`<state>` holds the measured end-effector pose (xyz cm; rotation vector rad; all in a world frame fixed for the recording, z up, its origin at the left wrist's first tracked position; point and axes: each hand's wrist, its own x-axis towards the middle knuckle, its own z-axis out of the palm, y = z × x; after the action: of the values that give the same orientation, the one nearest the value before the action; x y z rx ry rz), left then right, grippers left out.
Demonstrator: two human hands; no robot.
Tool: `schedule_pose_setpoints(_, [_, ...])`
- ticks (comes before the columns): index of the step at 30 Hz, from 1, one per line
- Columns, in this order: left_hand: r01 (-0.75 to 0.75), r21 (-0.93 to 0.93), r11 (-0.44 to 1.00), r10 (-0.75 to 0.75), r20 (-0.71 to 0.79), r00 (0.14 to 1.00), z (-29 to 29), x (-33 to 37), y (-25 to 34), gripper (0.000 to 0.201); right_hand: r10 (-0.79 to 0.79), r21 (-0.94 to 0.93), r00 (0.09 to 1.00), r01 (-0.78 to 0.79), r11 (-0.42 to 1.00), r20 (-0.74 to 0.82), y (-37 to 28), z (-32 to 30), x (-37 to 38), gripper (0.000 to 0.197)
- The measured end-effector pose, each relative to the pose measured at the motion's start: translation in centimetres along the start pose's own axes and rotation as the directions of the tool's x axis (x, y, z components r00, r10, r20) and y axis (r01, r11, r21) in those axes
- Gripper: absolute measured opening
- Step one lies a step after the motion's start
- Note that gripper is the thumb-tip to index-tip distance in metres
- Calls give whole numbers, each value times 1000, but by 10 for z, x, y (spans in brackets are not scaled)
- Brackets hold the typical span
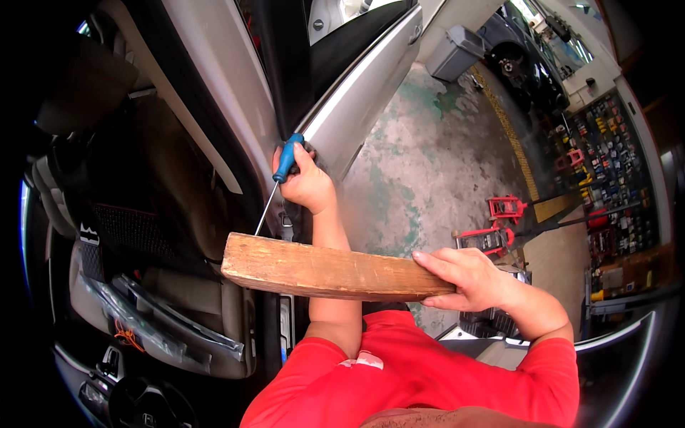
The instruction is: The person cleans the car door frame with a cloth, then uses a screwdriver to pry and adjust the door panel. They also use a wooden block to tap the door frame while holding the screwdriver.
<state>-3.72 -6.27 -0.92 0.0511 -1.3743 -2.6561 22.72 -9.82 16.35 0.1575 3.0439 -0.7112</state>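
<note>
My left hand (308, 187) is closed round a screwdriver (289, 158) with a blue handle, up beside the car's white door pillar (235, 100). Its thin metal shaft slants down toward the left end of a wooden block (335, 269); whether the tip touches the wood or passes behind it, I cannot tell. The block is long, worn and brown, and lies across in front of my left forearm. My right hand (474, 280) grips the block's right end, thumb below and fingers on top.
An open white car door (367, 89) stands ahead. To the left are the car's seats (189, 296), with plastic-wrapped strips (146, 321) on one. Red floor jacks (506, 207) stand on the stained floor (399, 164) at right. Farther off are a grey bin (457, 53) and a full shelf (606, 164).
</note>
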Motion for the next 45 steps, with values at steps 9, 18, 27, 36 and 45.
schedule_pose_setpoints(9, [38,-6,999,-38,9,999,3,0,7,32,-133,-141,976,158,977,174,-43,-10,26,72])
schedule_pose_setpoints(18, [-38,20,999,37,72,997,-3,6,1,32,67,-248,985,-26,968,159,-9,-37,46,63])
schedule_pose_setpoints(27, [-21,18,1000,20,53,998,-2,4,-4,29,-252,139,940,224,965,229,-35,-29,41,63])
schedule_pose_setpoints(36, [-12,15,1000,11,63,998,-3,3,-7,30,-339,94,911,326,941,233,-36,-18,40,64])
schedule_pose_setpoints(45, [-2,14,1000,1,87,996,-6,3,-6,30,-247,94,958,236,967,147,-31,-22,50,69])
